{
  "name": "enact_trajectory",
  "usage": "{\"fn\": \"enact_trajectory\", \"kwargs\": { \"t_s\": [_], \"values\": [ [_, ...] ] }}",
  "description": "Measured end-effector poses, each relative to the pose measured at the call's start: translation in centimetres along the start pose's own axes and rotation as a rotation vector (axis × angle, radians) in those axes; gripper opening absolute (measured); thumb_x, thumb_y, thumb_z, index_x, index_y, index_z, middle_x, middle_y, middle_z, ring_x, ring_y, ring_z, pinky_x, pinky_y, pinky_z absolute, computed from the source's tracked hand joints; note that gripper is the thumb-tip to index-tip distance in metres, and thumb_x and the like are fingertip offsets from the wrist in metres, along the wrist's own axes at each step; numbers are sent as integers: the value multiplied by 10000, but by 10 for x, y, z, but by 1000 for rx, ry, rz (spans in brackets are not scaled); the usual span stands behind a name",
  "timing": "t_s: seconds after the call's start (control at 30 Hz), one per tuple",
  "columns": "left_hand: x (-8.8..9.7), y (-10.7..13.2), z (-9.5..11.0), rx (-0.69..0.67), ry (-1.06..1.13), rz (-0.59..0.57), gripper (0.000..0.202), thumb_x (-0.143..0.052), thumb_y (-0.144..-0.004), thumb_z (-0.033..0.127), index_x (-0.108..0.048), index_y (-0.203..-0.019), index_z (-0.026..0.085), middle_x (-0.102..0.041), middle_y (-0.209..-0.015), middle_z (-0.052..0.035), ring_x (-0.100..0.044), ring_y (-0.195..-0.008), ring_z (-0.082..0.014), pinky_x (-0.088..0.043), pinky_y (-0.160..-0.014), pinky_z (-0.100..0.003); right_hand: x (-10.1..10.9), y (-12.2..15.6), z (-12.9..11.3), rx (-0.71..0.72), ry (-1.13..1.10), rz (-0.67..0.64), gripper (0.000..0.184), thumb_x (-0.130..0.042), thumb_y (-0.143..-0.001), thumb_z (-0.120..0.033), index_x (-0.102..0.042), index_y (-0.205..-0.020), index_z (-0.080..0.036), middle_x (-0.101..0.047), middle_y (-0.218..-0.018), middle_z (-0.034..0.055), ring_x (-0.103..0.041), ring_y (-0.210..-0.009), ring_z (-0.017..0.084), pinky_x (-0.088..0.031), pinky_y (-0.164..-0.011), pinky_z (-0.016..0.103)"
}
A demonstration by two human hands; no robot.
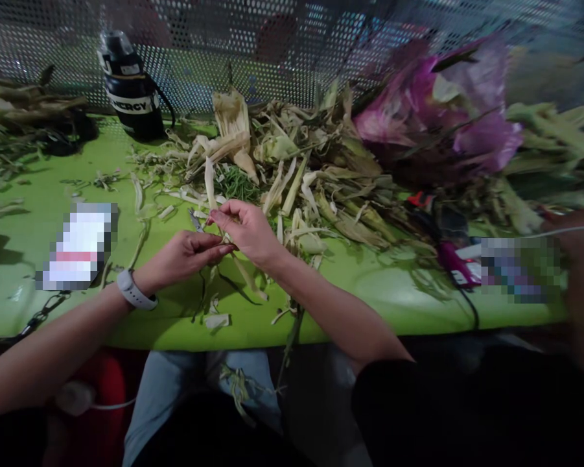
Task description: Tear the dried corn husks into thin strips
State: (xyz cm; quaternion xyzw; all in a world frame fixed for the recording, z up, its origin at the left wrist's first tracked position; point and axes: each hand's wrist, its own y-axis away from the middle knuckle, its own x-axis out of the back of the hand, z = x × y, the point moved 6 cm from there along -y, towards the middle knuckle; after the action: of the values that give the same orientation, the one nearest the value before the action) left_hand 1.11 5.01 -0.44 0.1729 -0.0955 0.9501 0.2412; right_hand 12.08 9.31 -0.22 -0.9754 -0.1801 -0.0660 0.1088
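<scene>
Both hands meet over the green tabletop (175,321), pinching a corn husk strip (210,181). Its pale upper end sticks up above the fingers, and a narrower tail (245,275) hangs below. My left hand (194,253), with a white band on the wrist, is closed with thumb and fingertips on the strip's lower part. From the right, my right hand (243,227) pinches it higher up with bent fingers. Just behind the fingers lies a small metal tool tip (195,220), its rest hidden. Thin green shreds (236,183) lie beyond the hands.
A husk heap (340,175) stretches across the back, with a pink plastic bag (432,110) at right. A black bottle (132,91) stands at back left before a perforated metal panel (194,58). A phone (80,250) lies left. Another person's arm (583,279) is at far right.
</scene>
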Motion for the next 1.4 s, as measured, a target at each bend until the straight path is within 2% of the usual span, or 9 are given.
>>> {"fn": "enact_trajectory", "kwargs": {
  "t_s": [0.17, 0.37, 0.47, 0.67, 0.93, 1.07, 1.17, 1.27, 1.4],
  "values": [
    [-1, 1, -4, 42, 23, -43, 329, -614, -911, 413, -611, -687, 171, -432, -588, 21, -352, -530, -90, -278, -489, -230, 0, -4, 3, -22, -27, -61, 372, -650, -837, -558, -612, -769, -193, -664, -799, 25, -592, -767, 148, -494, -791, 318],
    [12, 3, -6, 155, 265, 40, 265, -607, -918, 447, -639, -991, 194, -486, -671, 19, -431, -542, -102, -356, -478, -215, 20, -10, -2, 16, 18, 11, 373, -629, -869, -538, -578, -738, -193, -610, -736, 11, -543, -692, 128, -478, -704, 294],
    [14, -1, -5, 117, 222, 17, 252, -655, -892, 423, -600, -927, 179, -502, -702, 18, -467, -561, -95, -410, -508, -213, 24, -10, -4, -15, 20, 10, 366, -600, -900, -519, -555, -739, -193, -581, -718, 2, -532, -656, 112, -475, -651, 275],
    [24, -3, -5, 69, 136, 132, 258, -606, -922, 409, -556, -837, 171, -455, -628, 37, -391, -517, -79, -330, -469, -203, 14, -5, -3, -124, -49, -214, 399, -731, -785, -553, -594, -743, -181, -519, -638, -41, -495, -548, 71, -459, -514, 214],
    [23, -2, -8, 107, 262, 127, 233, -612, -916, 383, -579, -878, 155, -460, -696, 28, -385, -585, -82, -320, -522, -202, 9, -7, 9, -95, -38, -165, 409, -742, -767, -552, -623, -817, -164, -578, -708, -21, -503, -546, 74, -478, -496, 226],
    [23, -1, -11, 129, 303, 121, 247, -596, -923, 412, -575, -917, 165, -444, -694, 36, -379, -562, -83, -320, -510, -209, 19, -5, 1, 51, 118, -46, 373, -657, -855, -521, -611, -989, -176, -667, -898, 43, -638, -794, 144, -561, -733, 301],
    [30, -1, -14, 104, 263, 213, 252, -586, -930, 410, -556, -875, 167, -448, -704, 33, -385, -576, -82, -323, -516, -205, 20, 2, -19, 238, 341, -83, 394, -672, -848, -400, -572, -1154, -172, -675, -1132, 107, -650, -1055, 212, -535, -941, 392],
    [32, -1, -14, 73, 242, 253, 231, -601, -921, 381, -564, -869, 158, -483, -747, 20, -404, -619, -82, -339, -545, -201, 11, 10, -31, 405, 630, -156, 441, -658, -824, -323, -579, -1222, -150, -677, -1204, 143, -643, -1102, 266, -521, -956, 451],
    [30, -1, -14, 92, 273, 262, 265, -635, -897, 404, -578, -841, 152, -476, -698, 28, -393, -590, -78, -319, -521, -200, 6, 15, -33, 562, 943, -33, 318, -558, -911, -263, -659, -1177, -121, -739, -1109, 152, -678, -1026, 273, -519, -921, 460]
  ]
}}
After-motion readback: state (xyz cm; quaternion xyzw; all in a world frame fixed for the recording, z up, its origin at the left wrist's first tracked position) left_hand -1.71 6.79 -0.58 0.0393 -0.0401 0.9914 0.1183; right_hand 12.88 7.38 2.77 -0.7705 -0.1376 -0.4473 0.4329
